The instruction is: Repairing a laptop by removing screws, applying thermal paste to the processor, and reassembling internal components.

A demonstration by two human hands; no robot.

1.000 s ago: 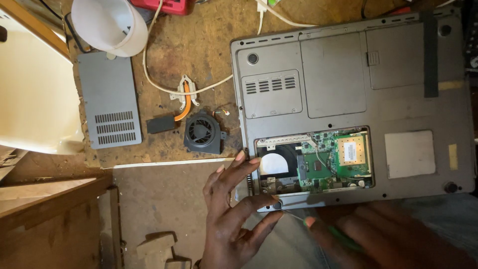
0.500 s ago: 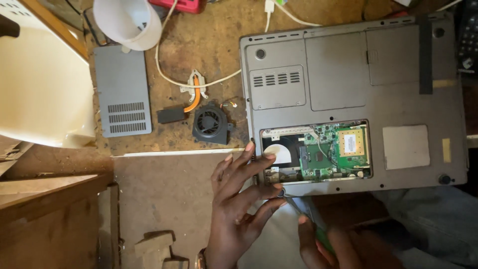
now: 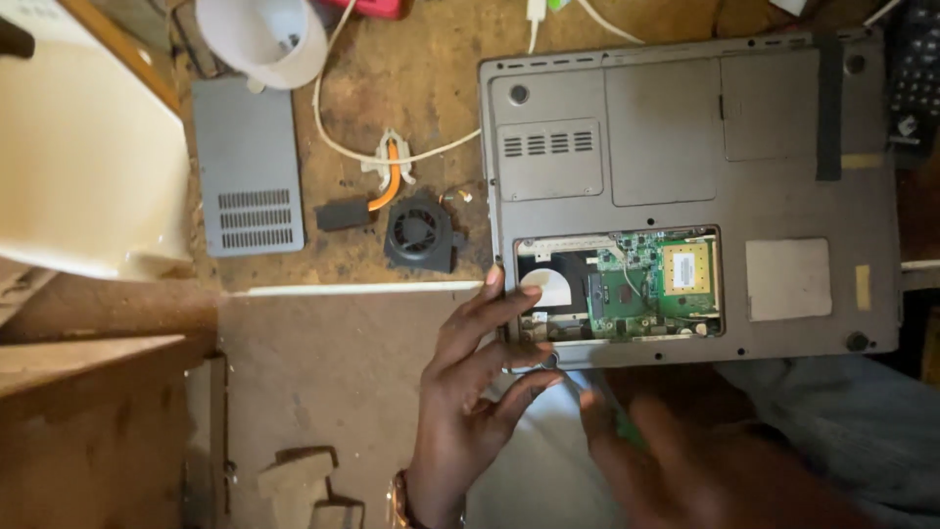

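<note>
A grey laptop (image 3: 685,157) lies upside down on a worn wooden table. Its open bay (image 3: 636,279) shows a green circuit board and a white disc. My left hand (image 3: 470,392) rests with spread fingers on the laptop's near left corner, its fingertips at the bay's left edge. My right hand (image 3: 705,470) is blurred just below the laptop's front edge. It seems to grip a thin green-handled tool (image 3: 630,431) that points toward the edge.
Left of the laptop lie a small black fan (image 3: 421,233), an orange heat pipe (image 3: 390,186), a white cable (image 3: 343,147) and a grey vented cover panel (image 3: 247,167). A white cup (image 3: 262,37) stands at the back. A cream box (image 3: 88,167) sits far left.
My left hand stays on the laptop's corner. My right hand has shifted left under the front edge and is blurred by motion. The view has drifted slightly.
</note>
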